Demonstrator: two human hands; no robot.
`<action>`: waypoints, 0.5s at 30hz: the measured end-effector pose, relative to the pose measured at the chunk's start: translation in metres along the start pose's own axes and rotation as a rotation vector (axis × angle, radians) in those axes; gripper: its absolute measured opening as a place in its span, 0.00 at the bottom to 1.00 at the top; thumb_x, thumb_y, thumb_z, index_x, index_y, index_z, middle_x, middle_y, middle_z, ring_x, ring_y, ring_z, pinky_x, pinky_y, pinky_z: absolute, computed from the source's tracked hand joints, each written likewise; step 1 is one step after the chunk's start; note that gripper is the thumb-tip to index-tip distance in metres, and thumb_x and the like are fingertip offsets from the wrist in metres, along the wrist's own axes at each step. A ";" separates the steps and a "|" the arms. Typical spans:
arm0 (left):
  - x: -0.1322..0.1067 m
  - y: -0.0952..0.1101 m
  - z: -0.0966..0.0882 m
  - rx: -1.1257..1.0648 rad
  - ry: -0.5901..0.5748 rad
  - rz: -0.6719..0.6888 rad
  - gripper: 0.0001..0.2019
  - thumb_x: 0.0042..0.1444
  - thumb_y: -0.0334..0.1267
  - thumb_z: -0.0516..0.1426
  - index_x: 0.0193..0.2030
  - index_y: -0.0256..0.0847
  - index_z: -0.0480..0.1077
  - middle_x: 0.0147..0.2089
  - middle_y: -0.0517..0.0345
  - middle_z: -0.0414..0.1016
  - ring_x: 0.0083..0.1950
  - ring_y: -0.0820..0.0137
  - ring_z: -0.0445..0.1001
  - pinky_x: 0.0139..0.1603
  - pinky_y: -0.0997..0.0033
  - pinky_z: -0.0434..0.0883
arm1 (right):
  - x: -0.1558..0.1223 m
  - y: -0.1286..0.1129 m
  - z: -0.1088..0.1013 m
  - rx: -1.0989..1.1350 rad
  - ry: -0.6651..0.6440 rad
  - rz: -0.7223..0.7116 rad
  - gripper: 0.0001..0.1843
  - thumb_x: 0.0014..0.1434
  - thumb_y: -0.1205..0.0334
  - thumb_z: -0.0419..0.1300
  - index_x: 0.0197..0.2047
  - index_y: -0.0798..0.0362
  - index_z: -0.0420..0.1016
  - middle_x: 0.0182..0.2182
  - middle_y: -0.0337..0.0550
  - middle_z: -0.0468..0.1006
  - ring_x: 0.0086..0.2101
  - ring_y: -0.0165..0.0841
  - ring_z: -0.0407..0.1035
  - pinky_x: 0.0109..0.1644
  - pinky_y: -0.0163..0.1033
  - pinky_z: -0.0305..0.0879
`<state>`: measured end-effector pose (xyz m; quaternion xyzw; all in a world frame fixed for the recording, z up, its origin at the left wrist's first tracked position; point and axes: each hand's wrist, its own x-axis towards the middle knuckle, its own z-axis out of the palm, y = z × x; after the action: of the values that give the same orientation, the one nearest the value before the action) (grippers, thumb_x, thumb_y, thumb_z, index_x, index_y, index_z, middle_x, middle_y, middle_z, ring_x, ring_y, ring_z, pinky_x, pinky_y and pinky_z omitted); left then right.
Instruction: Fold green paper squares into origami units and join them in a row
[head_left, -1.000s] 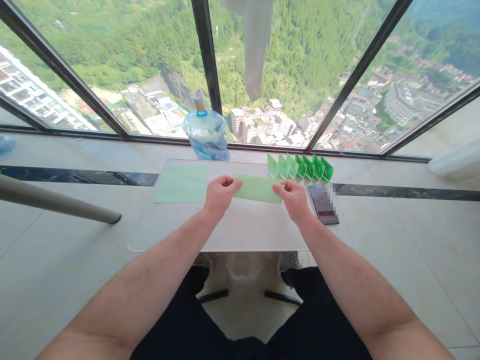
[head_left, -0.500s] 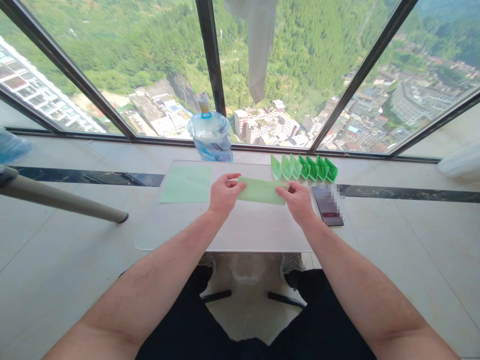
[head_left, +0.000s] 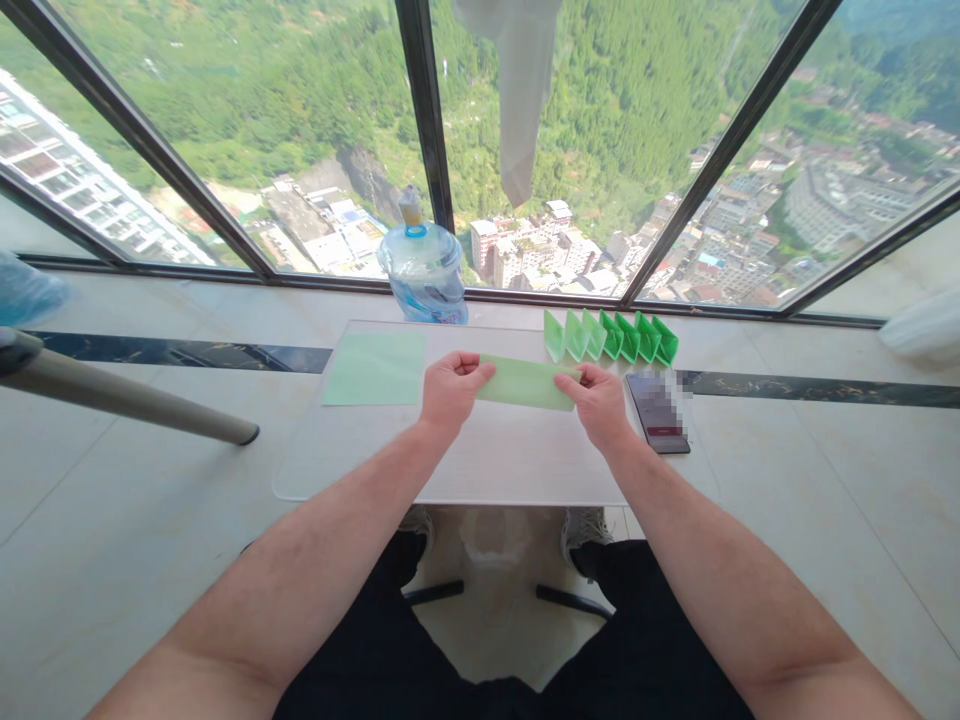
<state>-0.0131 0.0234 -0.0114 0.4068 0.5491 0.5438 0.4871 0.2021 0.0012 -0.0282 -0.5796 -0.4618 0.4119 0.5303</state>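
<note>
Between my two hands a light green strip of paper (head_left: 525, 383), seemingly folded, is stretched out over the table. My left hand (head_left: 452, 388) pinches its left end between thumb and fingers. At the other end, my right hand (head_left: 596, 393) grips the paper in the same way. A flat pale green sheet (head_left: 373, 370) lies on the table to the left of my left hand. Beyond my right hand stands a row of several folded green paper pieces (head_left: 611, 337), pale at the left and darker toward the right.
The low white table (head_left: 517, 465) stands before my knees. A phone (head_left: 658, 415) lies near its right side. Behind the table, a large water bottle (head_left: 425, 272) stands by the window frame (head_left: 427, 120). A grey pole (head_left: 142, 395) juts in from the left.
Almost nothing differs. The whole view has shifted very slightly, and both hands keep the paper in the same hold.
</note>
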 end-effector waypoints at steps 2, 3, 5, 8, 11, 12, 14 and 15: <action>0.000 0.000 0.000 0.000 0.001 0.001 0.17 0.38 0.45 0.71 0.32 0.38 0.77 0.29 0.57 0.79 0.33 0.68 0.75 0.36 0.69 0.70 | 0.000 -0.001 0.000 0.006 -0.002 -0.003 0.16 0.48 0.50 0.70 0.25 0.53 0.73 0.19 0.32 0.64 0.23 0.26 0.55 0.28 0.35 0.51; 0.000 0.000 0.000 0.001 -0.001 0.002 0.17 0.38 0.45 0.71 0.32 0.38 0.77 0.30 0.57 0.79 0.33 0.68 0.75 0.36 0.69 0.70 | 0.000 -0.001 0.000 0.009 -0.004 -0.004 0.16 0.48 0.50 0.70 0.25 0.53 0.73 0.19 0.32 0.64 0.23 0.26 0.55 0.28 0.35 0.51; 0.000 0.000 0.000 0.008 -0.002 0.004 0.17 0.38 0.45 0.71 0.32 0.38 0.77 0.30 0.56 0.79 0.33 0.67 0.76 0.36 0.69 0.71 | 0.000 -0.001 0.000 0.007 -0.001 -0.005 0.16 0.47 0.50 0.70 0.24 0.53 0.72 0.19 0.32 0.64 0.23 0.26 0.55 0.28 0.35 0.51; 0.000 0.000 0.000 0.015 -0.002 0.008 0.17 0.38 0.45 0.71 0.33 0.38 0.77 0.30 0.57 0.79 0.33 0.67 0.76 0.36 0.69 0.71 | 0.000 -0.001 0.000 -0.006 0.002 -0.007 0.17 0.47 0.49 0.70 0.25 0.52 0.72 0.19 0.32 0.64 0.23 0.26 0.55 0.28 0.35 0.52; 0.001 -0.001 0.000 0.000 -0.008 0.012 0.17 0.38 0.45 0.71 0.33 0.38 0.77 0.29 0.57 0.79 0.33 0.68 0.75 0.36 0.69 0.70 | 0.001 0.002 0.000 -0.016 0.007 -0.016 0.17 0.47 0.49 0.70 0.25 0.52 0.73 0.19 0.32 0.64 0.23 0.26 0.55 0.27 0.35 0.52; 0.001 -0.002 0.000 -0.004 -0.010 0.013 0.17 0.38 0.45 0.71 0.33 0.38 0.77 0.29 0.57 0.79 0.33 0.68 0.75 0.36 0.69 0.70 | 0.002 0.003 0.000 -0.014 0.006 -0.020 0.16 0.48 0.49 0.70 0.25 0.52 0.73 0.19 0.32 0.64 0.23 0.26 0.55 0.27 0.35 0.52; 0.002 -0.002 0.000 -0.003 -0.013 0.016 0.17 0.38 0.45 0.71 0.32 0.38 0.77 0.29 0.57 0.79 0.33 0.68 0.75 0.37 0.69 0.70 | 0.002 0.004 -0.001 -0.009 0.003 -0.027 0.16 0.48 0.49 0.69 0.26 0.52 0.73 0.20 0.32 0.64 0.23 0.26 0.55 0.27 0.35 0.51; 0.002 -0.002 0.000 0.000 -0.013 0.017 0.17 0.38 0.45 0.71 0.32 0.38 0.77 0.30 0.57 0.79 0.33 0.68 0.76 0.37 0.69 0.70 | 0.002 0.005 -0.001 -0.008 0.001 -0.029 0.16 0.48 0.50 0.69 0.26 0.52 0.73 0.20 0.32 0.64 0.23 0.26 0.55 0.28 0.35 0.51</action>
<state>-0.0132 0.0249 -0.0139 0.4149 0.5424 0.5454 0.4859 0.2037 0.0033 -0.0328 -0.5751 -0.4717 0.4020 0.5340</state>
